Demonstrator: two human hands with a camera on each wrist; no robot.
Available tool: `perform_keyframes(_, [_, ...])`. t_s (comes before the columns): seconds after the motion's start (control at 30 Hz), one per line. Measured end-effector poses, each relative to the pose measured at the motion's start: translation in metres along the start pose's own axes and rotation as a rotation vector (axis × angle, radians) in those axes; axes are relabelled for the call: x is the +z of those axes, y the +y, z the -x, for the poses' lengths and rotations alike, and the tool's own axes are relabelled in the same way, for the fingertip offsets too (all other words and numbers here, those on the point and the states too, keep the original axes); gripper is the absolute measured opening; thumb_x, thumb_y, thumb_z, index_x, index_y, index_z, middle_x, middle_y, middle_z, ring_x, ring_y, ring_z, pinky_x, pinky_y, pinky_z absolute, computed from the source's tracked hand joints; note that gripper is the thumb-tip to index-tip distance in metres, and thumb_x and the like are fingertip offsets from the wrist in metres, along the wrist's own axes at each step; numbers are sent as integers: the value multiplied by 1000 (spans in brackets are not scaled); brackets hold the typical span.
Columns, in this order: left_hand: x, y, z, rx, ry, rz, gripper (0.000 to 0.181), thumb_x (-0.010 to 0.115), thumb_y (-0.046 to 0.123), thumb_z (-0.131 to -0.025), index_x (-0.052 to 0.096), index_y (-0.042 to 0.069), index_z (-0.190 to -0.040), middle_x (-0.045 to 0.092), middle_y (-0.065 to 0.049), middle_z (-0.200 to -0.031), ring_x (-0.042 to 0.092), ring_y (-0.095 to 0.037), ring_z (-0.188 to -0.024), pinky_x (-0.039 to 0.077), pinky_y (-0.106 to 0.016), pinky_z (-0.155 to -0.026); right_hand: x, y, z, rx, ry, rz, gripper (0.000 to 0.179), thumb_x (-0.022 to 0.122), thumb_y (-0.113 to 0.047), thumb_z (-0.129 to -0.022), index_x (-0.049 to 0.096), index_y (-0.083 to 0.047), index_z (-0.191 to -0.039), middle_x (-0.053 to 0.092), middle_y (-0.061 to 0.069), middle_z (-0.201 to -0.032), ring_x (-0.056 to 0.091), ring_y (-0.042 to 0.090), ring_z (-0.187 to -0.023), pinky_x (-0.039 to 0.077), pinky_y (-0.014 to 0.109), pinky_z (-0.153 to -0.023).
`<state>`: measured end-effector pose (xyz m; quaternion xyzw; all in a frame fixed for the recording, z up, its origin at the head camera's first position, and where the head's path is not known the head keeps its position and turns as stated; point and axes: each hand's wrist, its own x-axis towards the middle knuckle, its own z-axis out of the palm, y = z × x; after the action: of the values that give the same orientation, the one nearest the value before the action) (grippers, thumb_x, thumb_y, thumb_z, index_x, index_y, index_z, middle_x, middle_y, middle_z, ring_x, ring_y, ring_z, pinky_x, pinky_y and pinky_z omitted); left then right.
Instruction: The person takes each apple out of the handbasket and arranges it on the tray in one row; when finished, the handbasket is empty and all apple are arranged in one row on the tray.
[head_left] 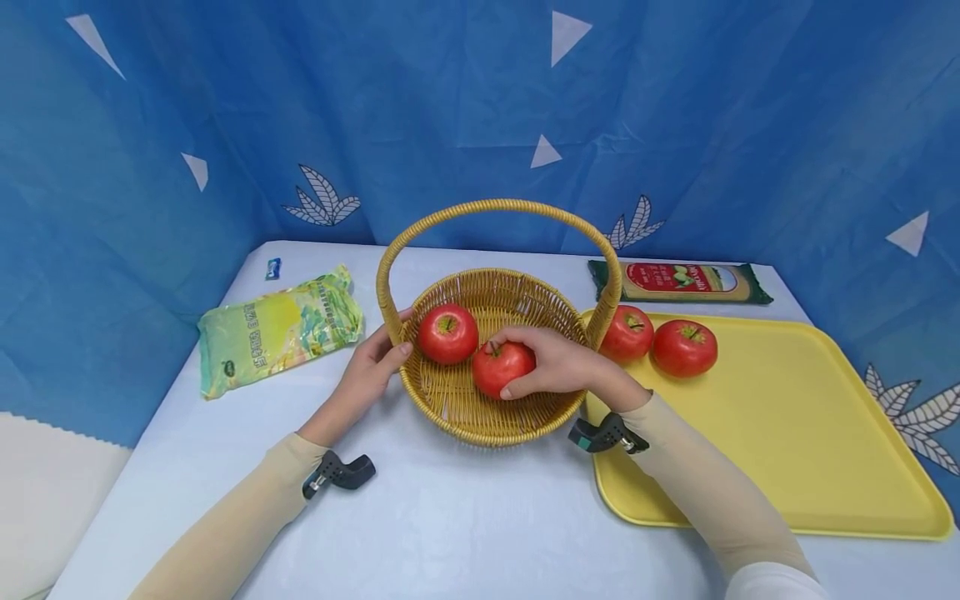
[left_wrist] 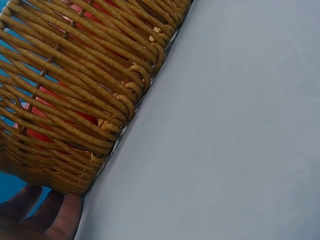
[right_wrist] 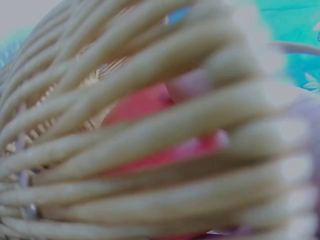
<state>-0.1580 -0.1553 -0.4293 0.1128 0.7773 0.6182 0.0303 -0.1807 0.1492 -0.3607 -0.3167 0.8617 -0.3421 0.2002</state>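
Observation:
A wicker basket [head_left: 491,435] with a tall arched handle stands upright on the table. My left hand [head_left: 371,360] grips its left side where the handle meets the rim, thumb over the edge. In the left wrist view, those fingers [left_wrist: 67,215] touch the woven outer wall. Inside the basket, my right hand [head_left: 555,360] holds a red apple [head_left: 495,375] between thumb and fingers. Another apple [head_left: 447,333] sits to its left in the basket. The basket's weave partly hides a red apple [right_wrist: 140,107] in the right wrist view.
Right of the basket lies a yellow tray [head_left: 810,433], with two more apples [head_left: 684,348] at its upper left. Behind it is a green-ended noodle packet [head_left: 682,282]. A green-yellow bag [head_left: 281,332] and a small blue packet [head_left: 273,268] lie at the left.

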Motion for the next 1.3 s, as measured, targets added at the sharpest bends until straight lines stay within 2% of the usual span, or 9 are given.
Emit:
perform_keyframes(0.3, [-1, -3, 0, 1, 4, -3, 53, 51, 19, -107, 38, 19, -159, 45, -20, -158, 53, -40, -135, 53, -18, -90, -13, -13, 29, -28, 86, -39, 59, 87, -22, -79, 61, -15, -132, 61, 10, -134, 56, 32, -122, 61, 43, -90])
perform_keyframes(0.47, [-1, -3, 0, 1, 3, 6, 54, 50, 19, -107, 37, 19, -159, 45, -20, -158, 53, -40, -136, 54, -19, -90, -23, -15, 48, -62, 132, -47, 59, 88, -19, -78, 61, -15, -131, 61, 10, -136, 57, 31, -121, 61, 43, -89])
perform_keyframes(0.8, [-1, -2, -1, 6, 2, 6, 54, 51, 18, -107, 38, 19, -159, 44, -19, -159, 53, -39, -136, 54, -22, -92, -44, -12, 96, -100, 144, -121, 58, 87, -13, -78, 60, -14, -129, 53, 16, -144, 50, 38, -127, 62, 30, -83])
perform_keyframes(0.9, [-1, -2, -1, 5, 3, 6, 54, 51, 18, -107, 38, 19, -159, 45, -19, -158, 53, -39, -136, 54, -21, -91, -50, -9, 112, -105, 161, -141, 57, 86, -10, -79, 60, -15, -129, 52, 13, -146, 52, 28, -127, 62, 32, -82])
perform_keyframes(1.07, [-1, -2, 0, 13, 5, 13, 54, 51, 17, -106, 38, 17, -158, 46, -21, -157, 53, -41, -135, 54, -19, -90, -60, 3, 137, -107, 198, -178, 60, 83, 1, -78, 58, -11, -131, 53, -7, -140, 53, 7, -123, 63, 32, -78])
perform_keyframes(1.13, [0, -2, 0, 13, 6, 13, 54, 51, 17, -106, 38, 16, -158, 46, -22, -157, 53, -41, -135, 54, -18, -89, -65, 9, 148, -99, 225, -156, 62, 82, 4, -77, 58, -9, -132, 53, -11, -137, 53, 6, -121, 63, 31, -76])
perform_keyframes(1.3, [-1, -2, 0, 12, 3, 8, 54, 51, 18, -106, 37, 17, -159, 46, -21, -157, 54, -41, -135, 54, -19, -89, -76, 26, 174, -50, 300, -112, 67, 79, 11, -75, 56, -7, -135, 54, -11, -134, 54, 4, -118, 63, 29, -73])
